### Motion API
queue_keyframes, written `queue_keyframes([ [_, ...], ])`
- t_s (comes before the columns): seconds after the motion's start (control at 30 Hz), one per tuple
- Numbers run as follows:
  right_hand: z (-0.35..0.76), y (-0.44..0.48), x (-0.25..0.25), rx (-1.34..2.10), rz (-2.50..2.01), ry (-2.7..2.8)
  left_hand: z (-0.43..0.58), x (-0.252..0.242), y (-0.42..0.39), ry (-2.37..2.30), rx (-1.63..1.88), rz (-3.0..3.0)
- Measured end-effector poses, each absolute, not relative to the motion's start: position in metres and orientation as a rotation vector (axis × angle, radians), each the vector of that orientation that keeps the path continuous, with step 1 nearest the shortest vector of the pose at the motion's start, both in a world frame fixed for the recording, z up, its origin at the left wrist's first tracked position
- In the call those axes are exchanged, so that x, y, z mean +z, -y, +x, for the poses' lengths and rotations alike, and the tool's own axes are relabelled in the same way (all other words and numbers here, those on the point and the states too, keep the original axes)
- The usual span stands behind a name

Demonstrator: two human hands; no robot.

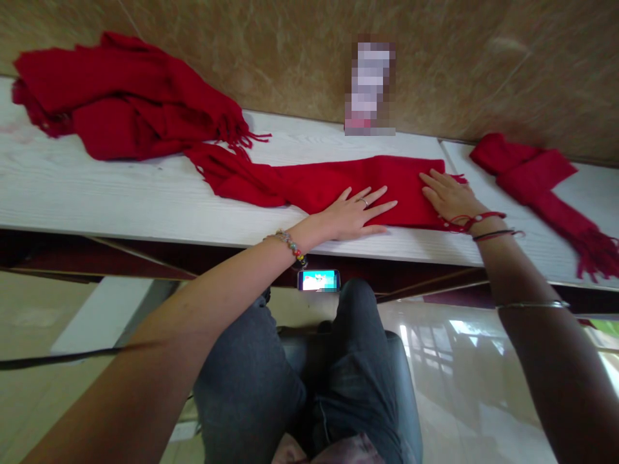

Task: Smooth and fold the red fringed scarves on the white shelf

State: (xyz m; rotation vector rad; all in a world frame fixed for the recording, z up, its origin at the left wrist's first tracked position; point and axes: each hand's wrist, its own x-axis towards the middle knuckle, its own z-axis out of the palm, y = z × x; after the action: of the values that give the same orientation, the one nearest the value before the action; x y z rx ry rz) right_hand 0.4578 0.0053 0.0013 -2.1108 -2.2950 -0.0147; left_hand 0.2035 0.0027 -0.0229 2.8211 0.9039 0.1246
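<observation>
A long red scarf point(309, 180) lies stretched across a white wooden table point(97, 193). My left hand point(355, 212) rests flat on the scarf's near edge, fingers spread, a ring on one finger and a beaded bracelet at the wrist. My right hand point(447, 193) lies flat on the scarf's right end, fingers extended, with red and black cords round the wrist. Neither hand grips the cloth.
A heap of red scarves point(120, 96) sits at the table's far left. Another red fringed scarf point(541, 180) lies at the right. A blurred upright object point(370, 87) stands against the brown wall. A phone point(318, 280) rests on my knee below the table edge.
</observation>
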Motion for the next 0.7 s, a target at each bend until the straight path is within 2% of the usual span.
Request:
queue_keyframes([
  [0.17, 0.479, -0.007, 0.007, 0.086, -2.296, 2.178, 0.203, -0.023, -0.002, -0.894, 0.127, 2.831],
  [0.27, 0.485, -0.008, 0.013, -0.055, -2.295, 2.131, 0.203, -0.022, -0.002, -0.897, 0.121, 2.820],
  [0.4, 0.459, -0.007, 0.021, -0.260, -2.022, 2.171, 0.203, -0.022, -0.002, -0.892, 0.126, 2.814],
  [0.53, 0.427, -0.010, 0.011, -0.073, -1.835, 2.404, 0.204, -0.021, -0.002, -0.904, 0.116, 2.825],
  [0.7, 0.436, -0.018, -0.010, -0.034, -1.929, 2.389, 0.204, -0.019, -0.001, -0.919, 0.087, 2.817],
])
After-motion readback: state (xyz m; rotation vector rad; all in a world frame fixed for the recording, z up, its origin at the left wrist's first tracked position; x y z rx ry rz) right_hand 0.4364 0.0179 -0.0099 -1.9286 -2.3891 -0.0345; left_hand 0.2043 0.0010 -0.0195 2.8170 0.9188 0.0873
